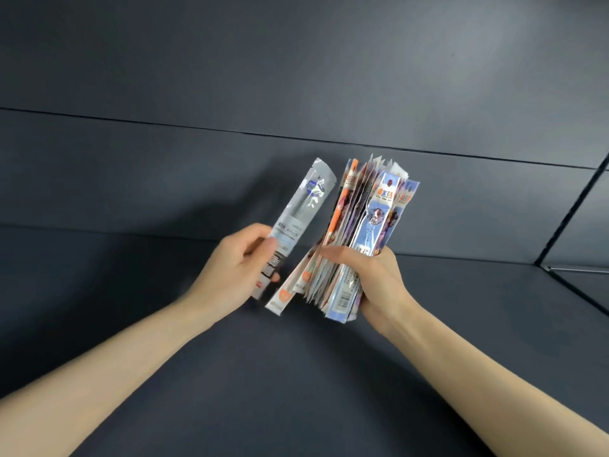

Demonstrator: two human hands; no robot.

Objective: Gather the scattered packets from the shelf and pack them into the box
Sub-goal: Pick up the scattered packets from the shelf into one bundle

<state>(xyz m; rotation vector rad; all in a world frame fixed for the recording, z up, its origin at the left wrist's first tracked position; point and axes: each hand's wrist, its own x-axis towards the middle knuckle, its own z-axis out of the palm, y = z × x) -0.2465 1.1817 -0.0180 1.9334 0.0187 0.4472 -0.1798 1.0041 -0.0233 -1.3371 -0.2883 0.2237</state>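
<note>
Packets are held in both hands above a dark grey shelf (296,374), in front of its dark panelled back wall (296,77).

Left hand (230,268): fingers clenched on the lower end of a single silver-grey packet (296,212). The packet is long and narrow, tilted with its top toward 1 o'clock. It carries a small blue-and-green mark near the top and a dark block of print near the thumb. The lettering is too small and blurred to read.

Right hand (375,278): fingers clenched around the lower half of a thick bundle of packets (362,232). The bundle stands roughly upright, leaning slightly toward 1 o'clock, and fans out at its lower end toward 7 o'clock. The frontmost packet is light blue with an orange printed label near its top and a small figure graphic below; the characters cannot be read. A barcode shows near the lower end of that packet. An orange-striped packet lies on the bundle's left edge.

Relation: the single packet sits at 9 o'clock of the bundle, just beside it; the upper ends are apart, and whether the lower ends touch cannot be told.
</note>
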